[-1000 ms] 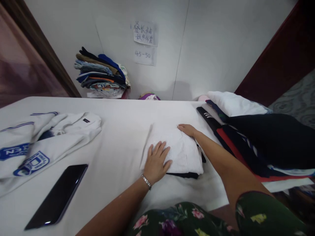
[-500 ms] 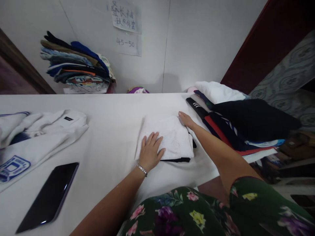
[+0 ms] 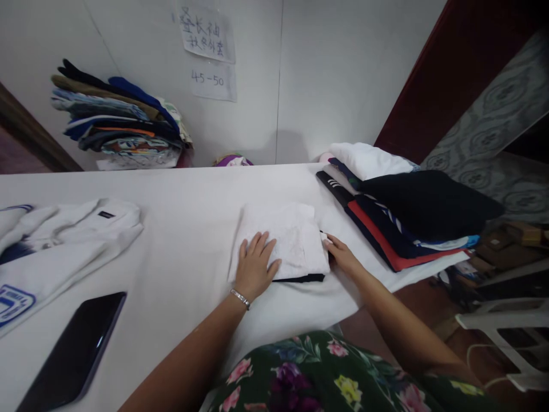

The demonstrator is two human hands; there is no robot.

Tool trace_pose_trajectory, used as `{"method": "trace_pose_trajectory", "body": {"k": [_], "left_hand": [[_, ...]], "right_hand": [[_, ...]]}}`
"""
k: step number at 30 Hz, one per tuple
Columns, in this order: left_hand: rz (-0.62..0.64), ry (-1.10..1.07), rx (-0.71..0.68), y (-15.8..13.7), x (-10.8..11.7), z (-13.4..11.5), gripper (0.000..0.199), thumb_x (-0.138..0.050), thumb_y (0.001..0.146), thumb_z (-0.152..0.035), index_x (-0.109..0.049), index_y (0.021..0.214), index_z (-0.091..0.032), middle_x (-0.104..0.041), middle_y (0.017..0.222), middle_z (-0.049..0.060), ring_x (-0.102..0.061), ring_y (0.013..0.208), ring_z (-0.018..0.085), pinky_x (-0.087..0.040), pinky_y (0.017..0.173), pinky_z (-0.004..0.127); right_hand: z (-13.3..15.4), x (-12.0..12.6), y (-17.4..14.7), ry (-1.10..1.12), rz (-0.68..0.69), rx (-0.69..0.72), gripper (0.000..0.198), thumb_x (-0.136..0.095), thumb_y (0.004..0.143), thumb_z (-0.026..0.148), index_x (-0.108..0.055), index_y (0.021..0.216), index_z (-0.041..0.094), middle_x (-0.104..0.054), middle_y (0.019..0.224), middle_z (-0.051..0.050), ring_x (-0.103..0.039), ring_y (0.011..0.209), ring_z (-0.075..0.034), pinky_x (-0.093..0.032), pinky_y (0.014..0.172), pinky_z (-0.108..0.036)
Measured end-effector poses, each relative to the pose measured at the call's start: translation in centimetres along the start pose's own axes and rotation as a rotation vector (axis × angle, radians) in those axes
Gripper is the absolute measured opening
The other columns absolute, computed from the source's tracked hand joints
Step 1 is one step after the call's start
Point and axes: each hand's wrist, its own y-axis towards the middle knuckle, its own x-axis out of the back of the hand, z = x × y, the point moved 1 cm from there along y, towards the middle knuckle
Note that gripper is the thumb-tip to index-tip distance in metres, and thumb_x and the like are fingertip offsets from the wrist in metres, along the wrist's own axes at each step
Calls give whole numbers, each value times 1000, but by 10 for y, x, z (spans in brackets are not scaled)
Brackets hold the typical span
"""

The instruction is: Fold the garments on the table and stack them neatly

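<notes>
A white garment [image 3: 288, 232], folded into a rough rectangle, lies on the white table in front of me; what kind of garment it is does not show. A black edge peeks out beneath its near side. My left hand [image 3: 255, 264], with a silver bracelet at the wrist, rests flat on its left part, fingers spread. At its right edge my right hand [image 3: 341, 253] pinches the cloth, the fingertips partly hidden at the fold.
Folded dark and red clothes [image 3: 412, 214] are piled at the table's right end. On the left lie a white shirt [image 3: 86, 234] with a blue emblem and a black phone [image 3: 77, 349]. A clothes stack [image 3: 124, 120] stands beyond the far edge. Right of the table is a white plastic stool [image 3: 506, 323].
My right hand has come nearer along the garment's right side, from its far corner to the middle of that edge. The left hand stays flat on the cloth. The view has shifted slightly.
</notes>
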Motion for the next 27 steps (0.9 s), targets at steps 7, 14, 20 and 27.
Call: {"method": "trace_pose_trajectory", "body": {"k": [7,14,20,27], "left_hand": [[15,8,-4,-2,3,-1,48,-51,90,-36,-51,134,-20,-42,149,12,-30,141,31,-19,115,55],[12,10,3,-4,5,-4,48,-54,89,-35,-51,134,-21,-42,149,11,-30,141,30,-20,115,56],[7,16,3,-5,5,-3,49,-53,89,-36,-48,136,-21,-40,151,9,-28,142,28,-21,116,56],[27,-79,27,-8,7,-2,44,-55,88,-36,-52,131,-25,-44,148,7,-30,141,26,-19,117,53]], "right_hand": [[18,2,-7,-556,-15,224,49,-49,86,50,-58,128,26,-63,127,-7,-54,120,-32,-39,106,-49],[89,-37,3,-627,-61,804,54,-49,89,43,-46,140,24,-41,149,-8,-34,140,-26,-27,116,-46],[129,-101,49,-865,127,808,59,-43,93,50,-39,145,21,-26,157,-9,-14,147,-27,-12,117,-54],[95,-125,98,-989,388,428,59,-27,97,53,-39,145,21,-34,154,-9,-25,144,-26,-14,116,-49]]}}
